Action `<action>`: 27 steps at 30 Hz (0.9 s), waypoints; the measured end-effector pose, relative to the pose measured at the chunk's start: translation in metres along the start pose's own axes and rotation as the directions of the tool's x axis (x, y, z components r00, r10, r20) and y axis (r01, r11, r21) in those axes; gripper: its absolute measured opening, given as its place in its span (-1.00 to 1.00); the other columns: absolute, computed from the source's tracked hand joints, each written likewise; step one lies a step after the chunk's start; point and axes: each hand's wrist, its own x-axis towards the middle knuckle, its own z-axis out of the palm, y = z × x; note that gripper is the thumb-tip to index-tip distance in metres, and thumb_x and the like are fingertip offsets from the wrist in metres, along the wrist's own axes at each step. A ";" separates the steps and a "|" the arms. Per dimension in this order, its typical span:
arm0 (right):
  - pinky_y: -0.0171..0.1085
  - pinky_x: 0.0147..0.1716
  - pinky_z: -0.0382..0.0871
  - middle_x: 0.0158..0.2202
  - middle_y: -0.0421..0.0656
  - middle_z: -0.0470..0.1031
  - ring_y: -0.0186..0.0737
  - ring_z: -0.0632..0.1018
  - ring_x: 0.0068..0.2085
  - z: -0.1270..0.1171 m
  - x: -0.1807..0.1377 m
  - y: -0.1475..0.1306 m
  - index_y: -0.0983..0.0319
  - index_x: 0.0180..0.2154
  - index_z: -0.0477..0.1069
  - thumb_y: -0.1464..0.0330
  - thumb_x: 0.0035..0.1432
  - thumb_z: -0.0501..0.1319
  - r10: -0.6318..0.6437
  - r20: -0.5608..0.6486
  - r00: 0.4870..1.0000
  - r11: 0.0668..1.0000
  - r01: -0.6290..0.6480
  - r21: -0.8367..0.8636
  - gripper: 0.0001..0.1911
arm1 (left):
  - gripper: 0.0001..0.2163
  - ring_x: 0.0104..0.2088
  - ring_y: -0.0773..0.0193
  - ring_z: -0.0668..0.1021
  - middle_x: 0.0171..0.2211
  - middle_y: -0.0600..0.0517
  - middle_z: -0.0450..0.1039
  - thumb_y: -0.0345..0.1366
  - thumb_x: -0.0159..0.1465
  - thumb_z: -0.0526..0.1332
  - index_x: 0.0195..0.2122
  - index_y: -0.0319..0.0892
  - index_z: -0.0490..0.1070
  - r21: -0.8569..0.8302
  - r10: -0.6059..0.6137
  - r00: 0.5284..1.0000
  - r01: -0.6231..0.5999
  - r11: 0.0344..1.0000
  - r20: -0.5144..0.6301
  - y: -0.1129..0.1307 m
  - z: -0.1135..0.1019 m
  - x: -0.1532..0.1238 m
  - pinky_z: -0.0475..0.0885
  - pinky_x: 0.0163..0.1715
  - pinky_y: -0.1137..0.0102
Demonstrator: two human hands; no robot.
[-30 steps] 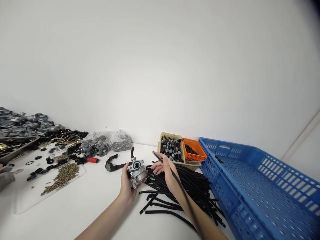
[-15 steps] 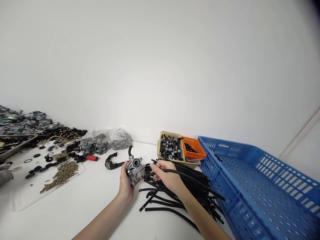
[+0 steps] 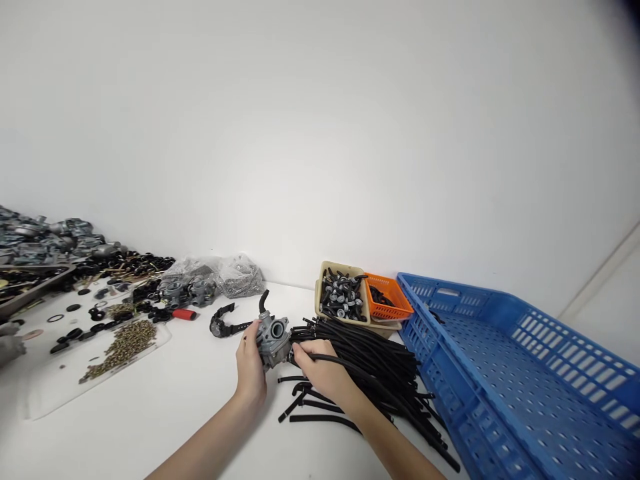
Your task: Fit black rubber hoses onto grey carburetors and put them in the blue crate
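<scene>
My left hand [image 3: 251, 365] is closed round a grey metal carburetor [image 3: 273, 341], held above the white table with its round bore facing up toward me. A short black rubber elbow [image 3: 263, 301] sticks up from its top. My right hand [image 3: 320, 368] pinches one end of a long black rubber hose [image 3: 380, 385] at the carburetor's lower right side. The fingers hide whether the hose end sits on a fitting there. From the hand, the hose trails right over a pile of similar black hoses [image 3: 370, 343].
Behind the hoses stand a cream bin [image 3: 317, 308] of small black-and-silver parts and an orange basket [image 3: 400, 310]. A large blue crate [image 3: 450, 393] fills the right. A wristwatch [image 3: 218, 325], red-handled tool [image 3: 185, 314], brass pieces [image 3: 127, 343] and heaped carburetor parts [image 3: 55, 237] lie left.
My right hand has moved slightly down and left, bringing the hose end against the carburetor's side. The carburetor has turned and shifted a little, and the hose's far end hangs lower.
</scene>
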 end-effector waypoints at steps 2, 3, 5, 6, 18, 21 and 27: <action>-0.34 -0.59 -0.07 -0.72 -0.32 0.03 -0.40 0.11 -0.61 0.002 0.000 0.002 0.23 -0.72 0.11 0.34 0.17 0.04 -0.026 0.007 1.000 0.999 0.026 0.022 -0.57 | -0.68 -0.35 0.28 0.54 -0.32 0.06 0.52 -0.06 0.07 0.28 -0.25 -0.17 0.48 0.031 0.049 0.999 -0.049 0.998 -0.019 -0.003 -0.002 0.004 0.42 -0.36 0.43; -0.34 -0.59 -0.08 -0.71 -0.32 0.02 -0.40 0.10 -0.61 0.003 0.000 0.002 0.23 -0.72 0.10 0.33 0.17 0.04 -0.033 0.022 0.999 0.999 0.032 0.038 -0.57 | -0.69 -0.34 0.29 0.54 -0.31 0.07 0.52 -0.07 0.07 0.28 -0.26 -0.17 0.49 0.045 0.078 0.997 -0.076 0.996 -0.025 -0.004 -0.002 0.005 0.42 -0.35 0.44; -0.35 -0.60 -0.07 -0.72 -0.32 0.03 -0.40 0.12 -0.62 0.003 -0.001 0.003 0.23 -0.71 0.10 0.32 0.19 0.01 -0.030 0.058 0.998 0.996 0.025 0.083 -0.57 | -0.71 -0.32 0.29 0.53 -0.30 0.08 0.51 -0.08 0.07 0.30 -0.27 -0.16 0.49 0.059 0.105 0.994 -0.103 0.993 -0.037 -0.005 -0.003 0.008 0.42 -0.35 0.46; -0.35 -0.60 -0.05 -0.72 -0.32 0.05 -0.39 0.14 -0.62 0.003 -0.001 0.004 0.22 -0.71 0.11 0.31 0.20 0.00 -0.022 0.080 0.997 0.994 0.013 0.105 -0.56 | -0.71 -0.31 0.29 0.53 -0.30 0.08 0.51 -0.08 0.07 0.30 -0.27 -0.16 0.49 0.058 0.098 0.994 -0.096 0.994 -0.041 -0.005 -0.004 0.008 0.42 -0.35 0.46; -0.33 -0.54 0.05 -0.70 -0.29 0.12 -0.35 0.24 -0.60 0.018 -0.004 0.011 0.20 -0.68 0.08 0.28 0.24 -0.06 -0.019 -0.006 1.000 0.988 0.020 0.154 -0.56 | -0.69 -0.23 0.22 0.55 -0.22 0.01 0.51 -0.08 0.08 0.29 -0.22 -0.14 0.49 0.081 0.037 0.996 -0.031 0.996 -0.081 -0.004 -0.005 0.009 0.46 -0.30 0.40; -0.33 -0.54 0.09 -0.69 -0.28 0.13 -0.34 0.26 -0.59 0.028 -0.005 0.016 0.20 -0.67 0.09 0.24 0.27 -0.09 0.028 -0.064 0.998 0.967 -0.010 0.255 -0.53 | -0.69 -0.27 0.22 0.56 -0.24 0.01 0.50 -0.08 0.09 0.28 -0.21 -0.14 0.47 0.089 0.010 0.996 -0.003 0.996 -0.083 -0.005 -0.005 0.005 0.46 -0.36 0.40; -0.33 -0.56 0.09 -0.71 -0.30 0.10 -0.34 0.23 -0.61 0.039 -0.005 0.025 0.19 -0.67 0.06 0.15 0.27 -0.11 0.099 -0.120 0.988 0.935 -0.051 0.352 -0.51 | -0.66 -0.37 0.22 0.55 -0.27 -0.06 0.50 -0.08 0.09 0.27 -0.21 -0.22 0.46 0.107 -0.029 0.994 0.041 0.993 -0.108 -0.009 -0.004 0.002 0.45 -0.46 0.39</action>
